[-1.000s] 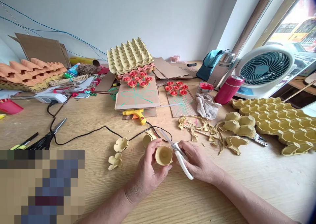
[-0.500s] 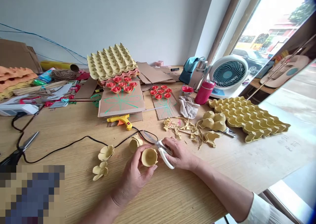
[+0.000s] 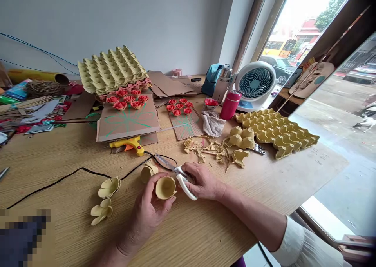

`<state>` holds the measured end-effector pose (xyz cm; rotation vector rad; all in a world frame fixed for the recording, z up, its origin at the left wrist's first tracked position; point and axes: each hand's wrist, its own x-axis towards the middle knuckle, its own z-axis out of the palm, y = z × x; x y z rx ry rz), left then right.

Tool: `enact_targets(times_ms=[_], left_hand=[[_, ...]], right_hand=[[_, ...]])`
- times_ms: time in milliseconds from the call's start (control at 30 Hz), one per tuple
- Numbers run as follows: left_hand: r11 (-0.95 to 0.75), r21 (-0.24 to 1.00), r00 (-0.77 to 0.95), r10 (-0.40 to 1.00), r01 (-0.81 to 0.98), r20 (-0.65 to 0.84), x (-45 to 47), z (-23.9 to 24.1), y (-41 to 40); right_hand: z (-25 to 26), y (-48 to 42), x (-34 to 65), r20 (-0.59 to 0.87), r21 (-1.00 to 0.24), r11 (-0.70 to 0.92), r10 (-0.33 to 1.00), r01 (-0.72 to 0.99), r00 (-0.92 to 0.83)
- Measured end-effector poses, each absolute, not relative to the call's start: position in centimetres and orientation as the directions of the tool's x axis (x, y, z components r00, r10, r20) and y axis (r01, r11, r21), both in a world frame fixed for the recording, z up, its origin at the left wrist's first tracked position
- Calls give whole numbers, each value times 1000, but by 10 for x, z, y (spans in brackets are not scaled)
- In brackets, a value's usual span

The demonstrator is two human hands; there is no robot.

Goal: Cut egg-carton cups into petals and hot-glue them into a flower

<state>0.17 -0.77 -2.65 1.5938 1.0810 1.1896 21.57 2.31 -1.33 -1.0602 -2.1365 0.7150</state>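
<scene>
My left hand [image 3: 151,204] is closed round a yellow egg-carton cup [image 3: 165,188], its round mouth tilted up towards me. In my right hand [image 3: 202,180] is a pair of white-handled scissors [image 3: 186,187], with blades pointing left and away, just past the cup's far rim. Behind the left fingers stands a second carton cup [image 3: 148,172], partly hidden. To the left lie two cups cut into petals, a fuller flower [image 3: 109,187] and a flatter flower [image 3: 101,211]. Torn carton scraps [image 3: 205,149] are spread beyond my right hand.
A yellow hot glue gun [image 3: 127,144] trails a black cord across the table. Red paper roses rest on a cardboard sheet [image 3: 129,122]. Farther right are a cloth [image 3: 213,123], a red bottle [image 3: 230,105], a fan [image 3: 255,84] and a yellow egg tray [image 3: 279,131].
My view has swung to the right, so the table's contents sit farther left. Both hands keep their hold on the cup and the scissors, with little movement relative to the table.
</scene>
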Motion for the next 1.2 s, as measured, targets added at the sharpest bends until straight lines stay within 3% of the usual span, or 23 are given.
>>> enact_targets(times_ms=[300, 600, 833, 1200], left_hand=[[-172, 985, 159, 973, 6, 169, 9, -26, -8], [-196, 975, 127, 975, 108, 182, 9, -27, -10], [-281, 950, 150, 954, 138, 261, 6, -30, -5], [-285, 940, 144, 955, 186, 261, 3, -36, -1]], right_hand=[[-7, 14, 217, 271, -717, 512, 830, 473, -488], [-5, 13, 220, 221, -674, 526, 814, 519, -538], [-6, 14, 217, 292, -678, 543, 817, 495, -497], [-14, 19, 218, 297, -635, 585, 788, 505, -540]])
